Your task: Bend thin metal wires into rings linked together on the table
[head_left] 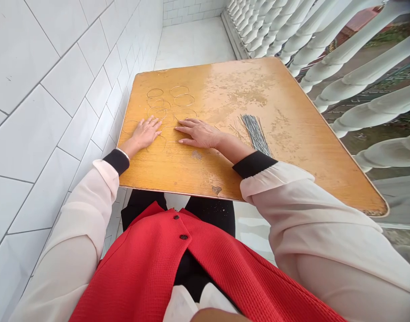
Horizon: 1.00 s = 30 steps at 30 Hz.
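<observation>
My left hand (146,133) lies palm down on the wooden table, fingers stretched out. My right hand (200,134) also rests palm down, its fingers pointing left with small gaps between them. Several thin wire rings (183,94) are spread over the left part of the tabletop, some overlapping. A curved wire (167,127) runs between the two hands, close to the fingertips; whether they touch it I cannot tell. Right of my right forearm lies a bundle of straight grey wires (256,132), its near end hidden behind the sleeve.
The wooden table (292,147) has worn, peeling patches and a rounded metal-edged rim. A white tiled wall (40,112) stands close on the left. White balusters (345,67) line the right side, and a pale floor (194,42) stretches beyond the table.
</observation>
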{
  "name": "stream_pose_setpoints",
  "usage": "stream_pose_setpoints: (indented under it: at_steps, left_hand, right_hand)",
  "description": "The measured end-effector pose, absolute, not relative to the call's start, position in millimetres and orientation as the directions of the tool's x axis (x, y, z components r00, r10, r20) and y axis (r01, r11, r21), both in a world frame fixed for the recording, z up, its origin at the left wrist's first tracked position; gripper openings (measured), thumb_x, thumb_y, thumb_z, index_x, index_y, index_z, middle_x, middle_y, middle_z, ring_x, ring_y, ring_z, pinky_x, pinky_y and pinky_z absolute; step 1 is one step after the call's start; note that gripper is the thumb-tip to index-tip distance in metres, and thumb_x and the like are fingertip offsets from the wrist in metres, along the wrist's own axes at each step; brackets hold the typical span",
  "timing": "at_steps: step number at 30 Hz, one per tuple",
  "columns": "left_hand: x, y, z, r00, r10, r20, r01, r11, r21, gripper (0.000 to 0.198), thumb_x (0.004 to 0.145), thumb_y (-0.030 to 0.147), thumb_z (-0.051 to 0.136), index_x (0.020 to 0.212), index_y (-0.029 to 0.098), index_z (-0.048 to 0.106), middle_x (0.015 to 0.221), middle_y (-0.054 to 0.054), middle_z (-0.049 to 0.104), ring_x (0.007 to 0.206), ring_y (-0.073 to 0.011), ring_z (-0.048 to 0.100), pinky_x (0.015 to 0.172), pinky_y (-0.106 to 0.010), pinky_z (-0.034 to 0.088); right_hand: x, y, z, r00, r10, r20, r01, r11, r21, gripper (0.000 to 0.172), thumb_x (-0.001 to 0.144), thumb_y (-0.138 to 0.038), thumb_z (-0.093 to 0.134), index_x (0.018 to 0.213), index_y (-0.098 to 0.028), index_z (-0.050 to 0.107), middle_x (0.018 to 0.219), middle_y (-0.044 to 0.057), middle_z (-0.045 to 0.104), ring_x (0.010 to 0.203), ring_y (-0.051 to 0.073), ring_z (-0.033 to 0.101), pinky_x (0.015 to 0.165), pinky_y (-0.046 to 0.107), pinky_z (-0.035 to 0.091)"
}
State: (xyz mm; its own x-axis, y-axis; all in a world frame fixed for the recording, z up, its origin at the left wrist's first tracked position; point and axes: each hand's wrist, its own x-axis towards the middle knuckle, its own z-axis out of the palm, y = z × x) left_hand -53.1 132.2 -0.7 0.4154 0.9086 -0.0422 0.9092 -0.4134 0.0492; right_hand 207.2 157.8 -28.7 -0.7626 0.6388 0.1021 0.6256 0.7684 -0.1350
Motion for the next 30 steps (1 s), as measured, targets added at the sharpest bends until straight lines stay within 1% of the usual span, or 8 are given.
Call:
stream_pose_setpoints:
  at_steps: [2,5,10,13,17,22,26,30]
  left_hand:
    - [-51.3,134.8,-1.4,0.398,0.917,-0.036,0.917,-0.397,0.046,0.058,0.104,0.036,0.033,0.156,0.013,0.038,0.167,-0.011,0.032,0.158,-0.0316,0.020,0.129,-0.054,0.016]
    - [-50.3,136.2,-1.3,0.381,0.924,-0.024,0.924,-0.380,0.049,0.057,0.104,0.037,0.034,0.155,0.012,0.039,0.167,-0.012,0.032,0.158,-0.0339,0.020,0.129,-0.054,0.016]
    - [-55.9,130.1,1.6,0.395,0.918,0.023,0.917,-0.396,0.050,0.058,0.104,0.038,0.037,0.157,0.013,0.037,0.168,-0.014,0.029,0.159,-0.0332,0.019,0.129,-0.053,0.017]
    - [-59.9,123.2,1.1,0.436,0.899,0.037,0.897,-0.437,0.064,0.060,0.104,0.041,0.038,0.158,0.016,0.034,0.168,-0.014,0.029,0.158,-0.0318,0.021,0.128,-0.053,0.019]
    - [-60.6,117.3,-2.0,0.473,0.881,-0.026,0.881,-0.471,0.053,0.059,0.104,0.042,0.037,0.158,0.016,0.036,0.168,-0.014,0.028,0.159,-0.0324,0.020,0.128,-0.054,0.020]
    - [-60.0,123.9,-4.2,0.448,0.893,-0.046,0.894,-0.447,0.032,0.057,0.105,0.039,0.035,0.158,0.017,0.036,0.168,-0.012,0.029,0.158,-0.0322,0.020,0.128,-0.052,0.020]
    - [-61.3,131.6,-4.3,0.426,0.904,-0.033,0.905,-0.425,0.033,0.057,0.105,0.038,0.035,0.158,0.016,0.036,0.167,-0.012,0.031,0.158,-0.0313,0.022,0.128,-0.052,0.020]
    - [-60.7,133.9,-3.5,0.409,0.912,-0.025,0.912,-0.408,0.034,0.056,0.105,0.037,0.035,0.156,0.015,0.039,0.167,-0.012,0.032,0.158,-0.0317,0.024,0.128,-0.051,0.022]
  right_hand:
    - [206.9,155.5,-27.6,-0.763,0.640,0.091,0.629,0.767,-0.127,0.079,0.097,-0.065,0.033,0.153,-0.011,0.047,0.161,0.018,0.041,0.145,0.040,0.040,0.119,0.057,0.031]
    - [206.7,150.1,-22.1,-0.750,0.655,0.087,0.647,0.755,-0.111,0.078,0.097,-0.064,0.035,0.153,-0.011,0.047,0.161,0.019,0.041,0.146,0.041,0.037,0.119,0.057,0.031]
    - [220.6,139.5,-7.7,-0.752,0.655,0.071,0.652,0.756,-0.062,0.068,0.099,-0.058,0.037,0.144,-0.013,0.058,0.162,0.019,0.039,0.150,0.044,0.031,0.120,0.058,0.027]
    - [226.6,133.8,-7.7,-0.787,0.615,0.053,0.613,0.788,-0.052,0.068,0.099,-0.059,0.035,0.148,-0.016,0.054,0.163,0.014,0.040,0.149,0.044,0.032,0.120,0.058,0.029]
    - [220.7,133.5,-21.5,-0.818,0.571,0.070,0.566,0.821,-0.074,0.073,0.100,-0.059,0.033,0.155,-0.013,0.045,0.162,0.012,0.042,0.149,0.040,0.034,0.121,0.055,0.029]
    - [236.2,148.3,-37.6,-0.812,0.561,0.158,0.558,0.827,-0.070,0.067,0.099,-0.059,0.034,0.152,-0.020,0.049,0.155,0.007,0.052,0.146,0.035,0.042,0.119,0.054,0.032]
    - [263.6,160.4,-43.3,-0.772,0.618,0.146,0.615,0.785,-0.072,0.066,0.099,-0.056,0.034,0.152,-0.020,0.050,0.155,0.008,0.052,0.147,0.035,0.040,0.119,0.056,0.033]
    - [267.4,169.4,-45.2,-0.771,0.617,0.159,0.611,0.787,-0.090,0.064,0.099,-0.053,0.035,0.152,-0.021,0.050,0.156,0.006,0.051,0.147,0.033,0.041,0.120,0.052,0.034]
